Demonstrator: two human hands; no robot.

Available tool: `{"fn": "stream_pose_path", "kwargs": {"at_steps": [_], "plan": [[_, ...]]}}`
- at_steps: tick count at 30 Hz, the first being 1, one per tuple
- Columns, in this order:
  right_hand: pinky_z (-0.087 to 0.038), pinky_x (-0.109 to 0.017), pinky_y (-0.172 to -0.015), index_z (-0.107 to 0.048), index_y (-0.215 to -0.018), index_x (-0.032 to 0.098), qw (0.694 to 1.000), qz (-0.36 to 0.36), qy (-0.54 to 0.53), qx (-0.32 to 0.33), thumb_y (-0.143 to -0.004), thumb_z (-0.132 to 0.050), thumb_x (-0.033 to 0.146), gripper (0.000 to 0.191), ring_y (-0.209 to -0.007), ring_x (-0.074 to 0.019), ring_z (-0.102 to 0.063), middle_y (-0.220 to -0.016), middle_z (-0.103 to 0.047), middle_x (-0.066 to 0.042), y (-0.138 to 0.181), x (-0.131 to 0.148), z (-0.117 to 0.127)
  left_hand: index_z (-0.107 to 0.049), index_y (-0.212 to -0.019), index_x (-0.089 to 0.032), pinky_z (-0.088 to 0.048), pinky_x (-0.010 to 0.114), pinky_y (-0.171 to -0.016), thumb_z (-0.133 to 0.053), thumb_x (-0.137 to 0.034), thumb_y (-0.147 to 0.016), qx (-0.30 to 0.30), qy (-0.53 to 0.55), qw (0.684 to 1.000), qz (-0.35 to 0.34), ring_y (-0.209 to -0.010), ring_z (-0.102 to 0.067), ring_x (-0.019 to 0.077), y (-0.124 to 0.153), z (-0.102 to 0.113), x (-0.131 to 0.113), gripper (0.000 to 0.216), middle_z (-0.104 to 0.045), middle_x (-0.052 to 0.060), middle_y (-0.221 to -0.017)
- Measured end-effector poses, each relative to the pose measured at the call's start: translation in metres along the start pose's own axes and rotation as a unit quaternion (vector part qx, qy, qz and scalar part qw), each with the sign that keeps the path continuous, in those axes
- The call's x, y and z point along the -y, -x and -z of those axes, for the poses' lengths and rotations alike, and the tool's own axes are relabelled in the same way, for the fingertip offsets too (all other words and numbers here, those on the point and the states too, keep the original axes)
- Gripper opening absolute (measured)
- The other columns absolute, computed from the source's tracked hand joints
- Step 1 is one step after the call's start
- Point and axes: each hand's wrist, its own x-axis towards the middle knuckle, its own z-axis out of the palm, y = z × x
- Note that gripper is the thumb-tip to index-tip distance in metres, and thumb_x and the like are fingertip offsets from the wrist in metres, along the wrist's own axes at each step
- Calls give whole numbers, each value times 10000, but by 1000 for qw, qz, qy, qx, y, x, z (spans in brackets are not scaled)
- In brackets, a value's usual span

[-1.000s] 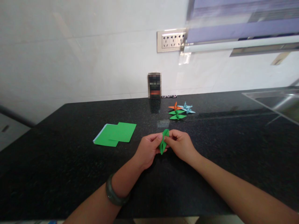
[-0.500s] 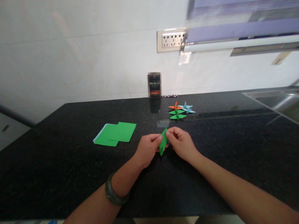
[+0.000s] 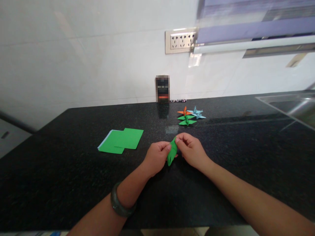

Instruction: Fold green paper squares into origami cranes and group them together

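A narrow, folded piece of green paper is held upright just above the black countertop, pinched from both sides. My left hand grips its left edge with thumb and fingers closed. My right hand pinches its upper tip, fingers curled. A dark bracelet circles my left wrist.
A stack of green paper sheets lies to the left of my hands. Folded paper figures, green, orange and light blue, sit further back. A small dark box stands against the white wall. A steel sink is at the right.
The green folded piece has been pressed flatter and tilted a little, and both hands have shifted slightly on it. Nothing else on the counter has moved.
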Motion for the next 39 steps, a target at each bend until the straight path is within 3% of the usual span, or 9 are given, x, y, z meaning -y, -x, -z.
{"fn": "stream_pose_path", "kwargs": {"at_steps": [9, 16, 19, 22, 25, 28, 30, 33, 39], "plan": [[-472, -234, -463, -524, -700, 190, 995, -31, -96, 19, -713, -585, 325, 149, -448, -99, -522, -517, -512, 52, -2, -3, -5, -674, -714, -150, -362, 227, -513, -457, -346, -809, -11, -117, 991, -62, -527, -502, 132, 0, 2, -4, 307, -608, 19, -581], [-342, -201, -376, -538, -632, 177, 998, -44, -45, -9, -761, -501, 272, 164, -364, -68, -401, -464, -472, 57, -2, 1, -1, -680, -734, -162, -379, 237, -566, -443, -318, -817, -15, -167, 982, -86, -595, -539, 148, 2, 2, -7, 296, -636, 26, -639], [-312, -199, -369, -515, -575, 174, 999, -40, -34, -13, -805, -467, 312, 272, -349, -62, -384, -447, -454, 52, -3, 0, 2, -681, -747, -163, -386, 241, -573, -439, -325, -821, -9, -165, 983, -80, -604, -549, 152, 2, 3, -6, 300, -636, 28, -646], [-304, -197, -366, -472, -529, 175, 998, -41, -40, 1, -829, -447, 419, 387, -350, -61, -381, -426, -423, 51, -3, 1, 2, -677, -745, -158, -397, 244, -558, -456, -350, -814, -2, -122, 991, -49, -592, -556, 154, 1, 3, -4, 301, -642, 36, -653], [-295, -193, -348, -508, -637, 174, 995, -63, -76, 30, -751, -550, 468, 317, -366, -63, -395, -483, -476, 50, -3, 3, 1, -675, -775, -141, -406, 245, -534, -486, -365, -800, -1, -49, 999, -13, -567, -551, 147, 0, 2, -3, 294, -643, 43, -651], [-278, -185, -334, -474, -685, 187, 994, -72, -83, 13, -691, -624, 442, 296, -356, -52, -369, -501, -467, 71, -3, 3, -1, -670, -809, -123, -426, 243, -537, -534, -349, -774, -19, 44, 999, 5, -563, -546, 134, -1, 1, -4, 266, -634, 36, -642], [-269, -180, -332, -443, -641, 190, 996, -77, -50, 7, -701, -620, 427, 301, -348, -45, -346, -478, -424, 82, -1, 2, -2, -665, -853, -123, -450, 247, -574, -580, -315, -745, -48, 103, 994, 3, -593, -563, 130, -1, 0, -3, 236, -644, 31, -670], [-270, -175, -328, -442, -576, 180, 992, -107, -4, 65, -719, -596, 425, 323, -355, -48, -357, -457, -414, 70, 1, 0, -4, -644, -957, -134, -474, 270, -676, -632, -260, -706, -85, 155, 984, -28, -692, -604, 142, -3, -1, -1, 281, -677, 44, -780], [-312, -179, -335, -494, -604, 176, 977, -160, -78, 118, -741, -544, 453, 313, -349, -58, -331, -415, -377, 81, 4, -1, -12, -549, -1164, -148, -466, 292, -726, -624, -238, -730, -93, 206, 973, -56, -800, -619, 169, -3, -5, 2, 449, -689, 76, -901]]}}
